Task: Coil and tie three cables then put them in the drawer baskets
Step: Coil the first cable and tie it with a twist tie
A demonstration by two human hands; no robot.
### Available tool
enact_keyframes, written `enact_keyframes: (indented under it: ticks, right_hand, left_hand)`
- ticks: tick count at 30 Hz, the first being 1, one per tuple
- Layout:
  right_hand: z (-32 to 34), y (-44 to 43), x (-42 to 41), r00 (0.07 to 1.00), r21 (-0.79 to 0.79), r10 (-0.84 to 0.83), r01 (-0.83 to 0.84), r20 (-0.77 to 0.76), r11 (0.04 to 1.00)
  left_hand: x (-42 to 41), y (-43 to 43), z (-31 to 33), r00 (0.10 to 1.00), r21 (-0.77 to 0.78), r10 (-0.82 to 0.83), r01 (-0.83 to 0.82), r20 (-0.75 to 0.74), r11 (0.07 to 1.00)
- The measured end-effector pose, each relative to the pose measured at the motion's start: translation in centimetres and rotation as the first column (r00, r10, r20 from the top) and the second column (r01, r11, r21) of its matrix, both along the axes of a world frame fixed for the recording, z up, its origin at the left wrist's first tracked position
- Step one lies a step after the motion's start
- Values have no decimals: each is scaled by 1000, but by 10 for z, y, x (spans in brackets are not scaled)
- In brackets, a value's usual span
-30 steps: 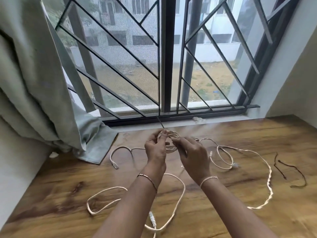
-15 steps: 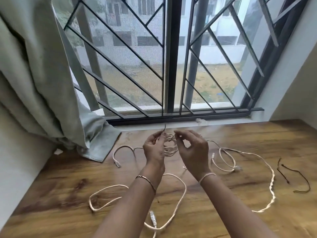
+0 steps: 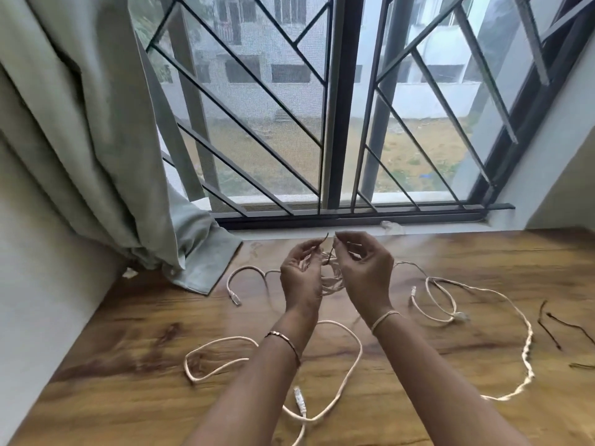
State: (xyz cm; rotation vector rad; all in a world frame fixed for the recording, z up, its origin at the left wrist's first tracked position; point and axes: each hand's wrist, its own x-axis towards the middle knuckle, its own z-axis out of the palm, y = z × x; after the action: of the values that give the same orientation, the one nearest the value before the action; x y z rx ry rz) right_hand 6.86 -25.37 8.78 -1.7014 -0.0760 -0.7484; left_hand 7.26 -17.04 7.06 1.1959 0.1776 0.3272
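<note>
A small coil of white cable hangs between my two hands above the wooden tabletop. My left hand and my right hand each pinch an end of a thin dark twist tie that wraps the coil. A second white cable loops loosely across the table under my forearms, with a connector near the front. A third white cable sprawls to the right in a wide arc.
Two or three spare dark twist ties lie at the far right of the table. A grey-green curtain hangs at the left, its hem on the tabletop. A barred window runs along the back edge.
My hands rose slightly and drew apart, pulling the tie's ends up above the coil. The view shifted a little upward.
</note>
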Motion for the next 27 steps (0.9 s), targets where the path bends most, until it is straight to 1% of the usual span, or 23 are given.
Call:
enact_keyframes:
  ticks: [3, 7, 10, 13, 17, 20, 27]
  right_hand:
    - [-1, 3, 3, 999, 12, 24, -24, -28, 1000]
    - [-4, 7, 10, 995, 4, 73, -73, -72, 997]
    - [-5, 10, 13, 989, -12, 110, -111, -97, 994]
    - [-5, 14, 14, 981, -31, 159, -163, -107, 986]
    - [-6, 15, 14, 972, -55, 193, -201, -134, 978]
    - [-7, 15, 17, 974, -61, 184, -193, -130, 979]
    - [-3, 16, 19, 971, -170, 183, -208, -150, 963]
  left_hand:
    - [-1, 4, -1, 1000, -33, 12, -12, 7, 999]
    - [0, 11, -4, 1000, -110, -5, 1, -28, 994]
    - [0, 17, -8, 998, -118, -7, 0, -58, 993]
    - [0, 23, -9, 999, -126, -2, -5, -50, 992]
    - [1, 27, -7, 999, -91, 10, -14, -49, 996]
    - [2, 32, -8, 998, -87, -2, -3, -61, 996]
    - [1, 39, -7, 998, -25, -39, 38, -41, 999]
